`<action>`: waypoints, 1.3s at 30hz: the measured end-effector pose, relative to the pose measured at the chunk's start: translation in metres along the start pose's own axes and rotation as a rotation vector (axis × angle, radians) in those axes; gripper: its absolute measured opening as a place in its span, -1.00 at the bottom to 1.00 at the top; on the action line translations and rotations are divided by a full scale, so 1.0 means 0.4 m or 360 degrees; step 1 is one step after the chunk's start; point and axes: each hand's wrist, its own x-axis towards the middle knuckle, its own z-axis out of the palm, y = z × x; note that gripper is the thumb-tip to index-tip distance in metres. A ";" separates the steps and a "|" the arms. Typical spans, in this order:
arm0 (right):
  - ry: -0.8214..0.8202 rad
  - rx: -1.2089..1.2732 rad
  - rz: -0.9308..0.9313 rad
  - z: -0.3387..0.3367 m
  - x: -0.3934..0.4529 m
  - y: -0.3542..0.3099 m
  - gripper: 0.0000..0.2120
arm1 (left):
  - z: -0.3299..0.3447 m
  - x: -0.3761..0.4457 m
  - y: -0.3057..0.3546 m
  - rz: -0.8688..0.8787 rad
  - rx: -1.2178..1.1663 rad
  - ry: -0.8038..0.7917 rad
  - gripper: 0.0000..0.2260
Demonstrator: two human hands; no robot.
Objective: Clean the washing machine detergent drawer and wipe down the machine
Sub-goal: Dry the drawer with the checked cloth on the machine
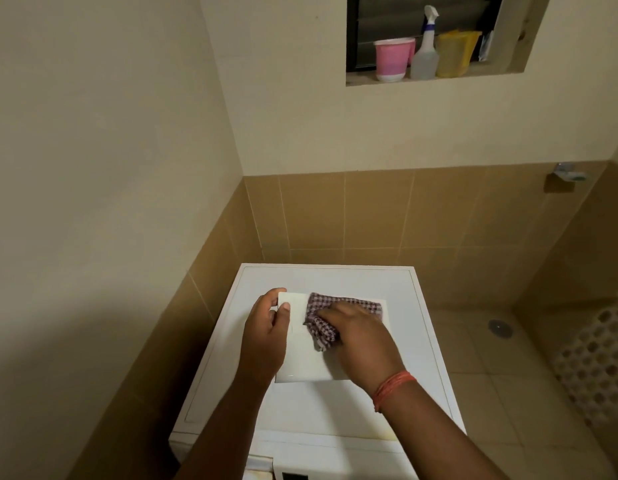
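A white detergent drawer (300, 362) lies flat on top of the white washing machine (414, 306). My left hand (266, 334) grips the drawer's left far corner, thumb on its top face. My right hand (363, 341) presses a crumpled purple-and-white checked cloth (321, 315) onto the drawer's upper surface, fingers curled over the cloth. Part of the drawer is hidden under my right hand. An orange thread band circles my right wrist.
The machine stands in a corner, wall close on the left, tiled wall behind. A window ledge above holds a pink cup (392, 58), a spray bottle (425, 50) and a yellow jug (454, 53). Tiled floor with a drain (500, 328) lies to the right.
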 end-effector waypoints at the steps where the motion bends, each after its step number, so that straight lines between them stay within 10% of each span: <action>1: 0.0025 -0.0053 0.0063 0.000 -0.006 0.019 -0.44 | -0.004 -0.001 0.000 -0.0011 0.0019 0.0012 -0.75; 21: 0.0199 -0.0187 0.0185 0.007 -0.034 0.110 -0.52 | -0.052 -0.007 -0.033 -0.0033 0.0105 0.0026 -0.61; 31: 0.0348 0.1845 0.1218 0.030 -0.075 0.158 -0.76 | -0.062 -0.029 -0.076 -0.0072 0.0141 0.0062 -0.74; 39: 0.0360 0.1981 0.1365 0.076 -0.083 0.181 -0.63 | -0.040 -0.065 -0.132 -0.0077 0.0201 0.0025 -0.80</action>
